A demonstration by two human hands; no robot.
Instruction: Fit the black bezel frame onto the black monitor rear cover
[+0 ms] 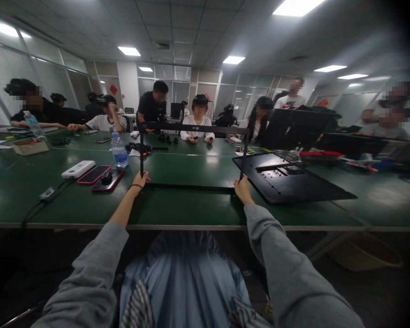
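A thin black monitor bezel (191, 187), an open rectangular frame with a small light logo on its far bar, stands tilted up over the green table. My left hand (139, 181) is closed around its left side bar near the lower corner. On the opposite side bar, my right hand (242, 187) grips at about the same height. The bezel's near bar is low, at the tabletop; whether it touches the table I cannot tell. Just right of my right hand lies a flat black monitor back panel (294, 187), with cutouts in its middle.
Left on the green table (177, 209) are a white power bank (78, 169), two red-edged phones (94, 175), a water bottle (119, 150) and a cable plug (47, 194). A cardboard box (30, 146) sits farther left. Several people sit or stand across the table. A dark monitor (294, 132) stands at right.
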